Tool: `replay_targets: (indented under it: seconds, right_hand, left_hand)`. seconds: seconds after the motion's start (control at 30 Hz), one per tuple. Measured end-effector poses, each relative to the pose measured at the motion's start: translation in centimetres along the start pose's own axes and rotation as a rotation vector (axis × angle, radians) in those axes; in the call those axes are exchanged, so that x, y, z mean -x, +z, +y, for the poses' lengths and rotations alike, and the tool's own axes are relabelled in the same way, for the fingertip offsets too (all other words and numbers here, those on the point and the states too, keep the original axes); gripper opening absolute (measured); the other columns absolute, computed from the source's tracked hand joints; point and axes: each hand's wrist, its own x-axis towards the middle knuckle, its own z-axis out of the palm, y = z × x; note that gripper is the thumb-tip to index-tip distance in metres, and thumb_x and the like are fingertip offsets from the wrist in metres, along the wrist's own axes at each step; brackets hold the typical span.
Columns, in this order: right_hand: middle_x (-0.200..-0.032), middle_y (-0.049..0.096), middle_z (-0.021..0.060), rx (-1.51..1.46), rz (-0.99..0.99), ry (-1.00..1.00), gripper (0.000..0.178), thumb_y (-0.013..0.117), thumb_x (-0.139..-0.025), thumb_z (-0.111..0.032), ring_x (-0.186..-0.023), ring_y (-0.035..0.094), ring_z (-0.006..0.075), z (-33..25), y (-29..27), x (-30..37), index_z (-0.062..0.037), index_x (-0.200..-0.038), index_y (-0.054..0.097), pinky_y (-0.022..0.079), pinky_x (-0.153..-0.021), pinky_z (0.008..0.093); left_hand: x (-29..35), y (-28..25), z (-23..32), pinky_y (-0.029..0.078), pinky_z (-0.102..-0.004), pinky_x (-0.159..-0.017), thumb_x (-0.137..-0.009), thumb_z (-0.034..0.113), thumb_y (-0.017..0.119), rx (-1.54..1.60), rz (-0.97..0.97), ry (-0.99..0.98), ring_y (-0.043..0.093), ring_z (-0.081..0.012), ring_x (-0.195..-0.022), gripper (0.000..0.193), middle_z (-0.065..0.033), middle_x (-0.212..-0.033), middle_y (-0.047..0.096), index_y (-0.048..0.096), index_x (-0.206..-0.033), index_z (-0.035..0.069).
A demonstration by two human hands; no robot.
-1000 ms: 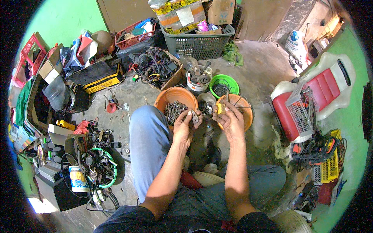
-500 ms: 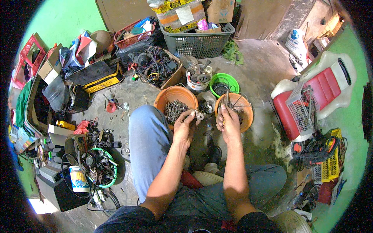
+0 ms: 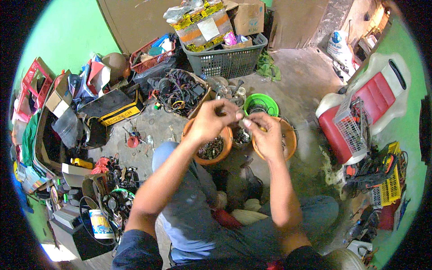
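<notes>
My left hand (image 3: 211, 120) is raised in front of me, thumb and fingertips pinched on a small metal part that is mostly hidden. Close against it, my right hand (image 3: 266, 137) is curled round a hand tool, probably pliers, of which only a yellowish bit (image 3: 263, 129) shows. The fingertips of both hands meet at the small part. Beneath the left hand stands an orange bucket (image 3: 228, 146) holding many small metal pieces (image 3: 210, 148). A second orange bucket (image 3: 293, 143) is behind my right hand, and a small container of metal bits (image 3: 242, 136) sits between the buckets.
Beyond my hands are a bright green basin (image 3: 273, 103) and a box of tangled wires (image 3: 180, 92). A grey crate (image 3: 225, 63) stands at the back. To the right lies a red and white seat (image 3: 375, 96) with a wire basket (image 3: 351, 121). Piled parts fill the left side.
Both hands have risen and come together; before, they were apart over the buckets. The left moved toward the right hand with its metal part. The tool, upright before, is now mostly hidden.
</notes>
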Motion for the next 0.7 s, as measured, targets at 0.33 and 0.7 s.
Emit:
replay_targets:
  seconds: [0.33,0.7]
  right_hand:
    - [-0.087,0.072,0.0124,0.580,-0.140,-0.262,0.019,0.076,-0.083,-0.018,-0.082,0.069,0.0242,-3.8,-4.1,-11.9,-0.0022,-0.093,0.070,0.051,-0.076,0.0359]
    - [-0.084,0.071,0.0159,0.661,-0.115,-0.095,0.017,0.075,-0.081,-0.019,-0.080,0.068,0.0306,12.6,-5.1,-20.5,-0.0049,-0.090,0.071,0.051,-0.076,0.0398]
  left_hand:
    - [-10.7,-1.0,-3.0,0.050,-0.0303,-0.075,-0.088,0.025,0.073,-0.355,0.016,0.170,0.060,-0.0095,-0.080,0.026,-0.0076,-0.083,0.070,0.071,-0.091,-0.001]
    - [-18.1,-0.5,-15.6,0.053,-0.0430,-0.081,-0.084,0.029,0.073,-0.684,0.107,-0.032,0.070,-0.0357,-0.088,0.029,-0.0209,-0.093,0.071,0.073,-0.102,0.006]
